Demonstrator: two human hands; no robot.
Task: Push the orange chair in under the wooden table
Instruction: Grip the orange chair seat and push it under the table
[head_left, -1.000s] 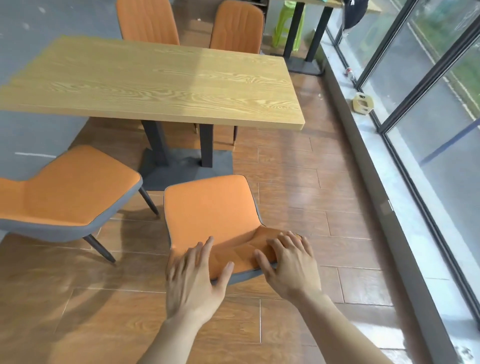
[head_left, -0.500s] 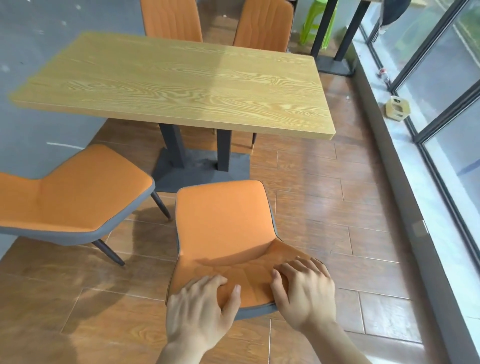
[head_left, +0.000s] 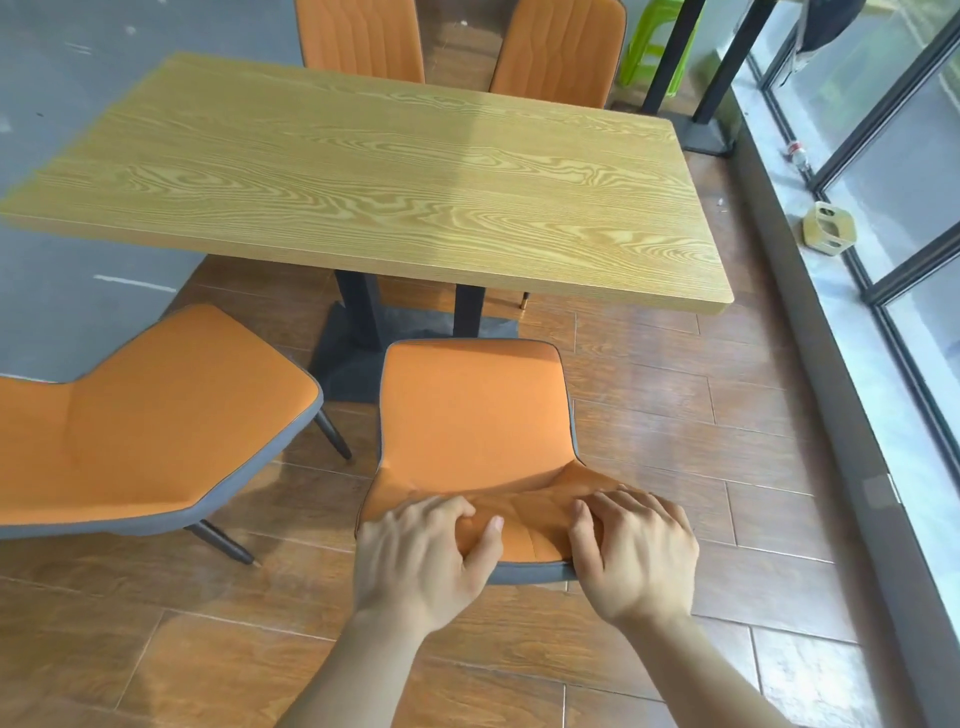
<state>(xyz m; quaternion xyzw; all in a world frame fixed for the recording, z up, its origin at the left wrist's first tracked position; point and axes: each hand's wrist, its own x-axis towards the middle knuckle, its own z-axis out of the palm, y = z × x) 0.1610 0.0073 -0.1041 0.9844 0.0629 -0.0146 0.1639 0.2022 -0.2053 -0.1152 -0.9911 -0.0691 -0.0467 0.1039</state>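
Chair-back grip explains the pose: the orange chair stands just ahead of the fingers, seat short of the wooden table. Left hand and right hand clamp fingers over its top edge, thumbs inward, likely for a straight shove forward.
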